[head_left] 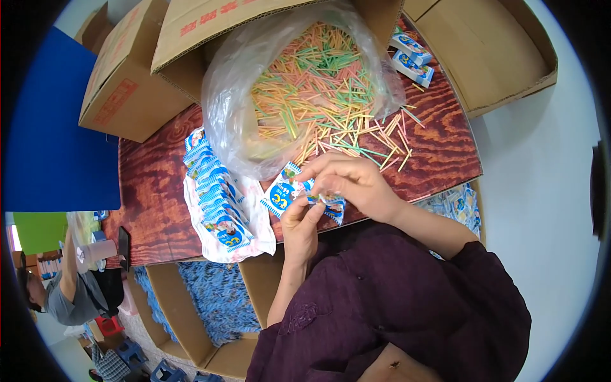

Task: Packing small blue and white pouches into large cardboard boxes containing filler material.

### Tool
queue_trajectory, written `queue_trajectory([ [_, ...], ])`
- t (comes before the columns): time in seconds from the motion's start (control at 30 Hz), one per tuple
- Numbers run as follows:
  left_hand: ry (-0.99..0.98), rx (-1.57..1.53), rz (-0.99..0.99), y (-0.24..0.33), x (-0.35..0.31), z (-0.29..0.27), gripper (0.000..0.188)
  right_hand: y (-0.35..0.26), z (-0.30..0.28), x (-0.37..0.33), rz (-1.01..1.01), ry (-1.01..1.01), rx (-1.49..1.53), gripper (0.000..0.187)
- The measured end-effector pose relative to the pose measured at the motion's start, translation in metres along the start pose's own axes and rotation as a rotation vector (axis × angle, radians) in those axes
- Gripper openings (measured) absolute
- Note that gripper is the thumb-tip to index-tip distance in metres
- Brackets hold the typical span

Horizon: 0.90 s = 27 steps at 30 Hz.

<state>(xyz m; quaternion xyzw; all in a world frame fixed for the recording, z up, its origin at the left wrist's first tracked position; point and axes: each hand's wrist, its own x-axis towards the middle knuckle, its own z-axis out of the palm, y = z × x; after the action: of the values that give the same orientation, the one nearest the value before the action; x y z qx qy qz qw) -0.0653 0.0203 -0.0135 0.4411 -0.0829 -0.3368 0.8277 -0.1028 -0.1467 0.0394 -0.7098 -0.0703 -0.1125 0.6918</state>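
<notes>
My left hand [301, 224] is closed in a pinch on a small blue-and-white packet [335, 210] at the table's near edge. The curled fingers of my right hand [356, 184] meet it at the packet's upper end and partly hide it. Just left of the fingers is another blue-and-white packet [276, 197], partly covered by my hands. Beyond them, thin pink, yellow and green sticks [318, 76] spill from a clear plastic bag [229, 108] onto the table. To the left, an overlapping row of similar packets [213, 184] lies on a white plastic wrapper [259, 245].
The bag comes out of a cardboard box [223, 25] on the wood-patterned table [153, 229]. Small packs [414, 67] lie at the back right beside an open carton [490, 51]. Boxes of blue packets [216, 299] stand below the near edge. Another person [70, 299] is at far left.
</notes>
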Motion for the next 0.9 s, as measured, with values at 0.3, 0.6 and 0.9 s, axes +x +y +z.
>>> queue_trajectory([
  [0.3,0.016,0.051,0.080,-0.012,0.000,-0.021,0.012,-0.021,0.008,0.000,0.225,0.031,-0.293,0.015],
  [0.6,0.081,0.090,0.131,0.008,-0.011,-0.018,0.009,-0.020,0.016,0.003,0.111,-0.069,-0.410,0.012],
  [0.9,-0.009,0.205,0.121,0.032,-0.024,-0.011,0.015,-0.026,0.017,0.006,-0.005,-0.207,-0.482,0.009],
])
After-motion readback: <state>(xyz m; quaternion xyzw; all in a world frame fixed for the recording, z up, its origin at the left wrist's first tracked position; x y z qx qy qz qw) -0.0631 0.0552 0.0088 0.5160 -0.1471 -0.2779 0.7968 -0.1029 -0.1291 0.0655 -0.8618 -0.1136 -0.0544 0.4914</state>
